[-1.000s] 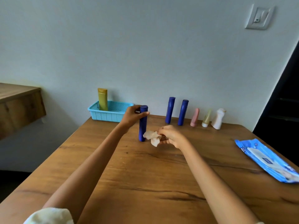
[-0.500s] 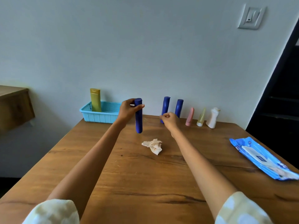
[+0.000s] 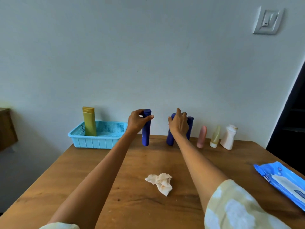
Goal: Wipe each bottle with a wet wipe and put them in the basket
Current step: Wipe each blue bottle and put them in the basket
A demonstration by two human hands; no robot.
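My left hand (image 3: 137, 121) grips a dark blue bottle (image 3: 146, 136) near its top and holds it upright just above the table, right of the light blue basket (image 3: 94, 143). A yellow bottle (image 3: 89, 121) stands inside the basket. My right hand (image 3: 179, 125) reaches over two more blue bottles at the wall, fingers fairly straight, in front of the left one (image 3: 170, 139) and beside the right one (image 3: 190, 123). A crumpled used wipe (image 3: 160, 182) lies on the table between my forearms.
Along the wall to the right stand a pink bottle (image 3: 202, 137), a pale yellow tube (image 3: 215, 137) and a white bottle (image 3: 229, 137). A blue wet-wipe pack (image 3: 283, 182) lies at the table's right edge. A wooden shelf (image 3: 6, 128) juts out at far left.
My right hand dropped the wipe on the table and moved back to the two blue bottles. My left hand lifted its blue bottle off the table and carried it toward the basket.
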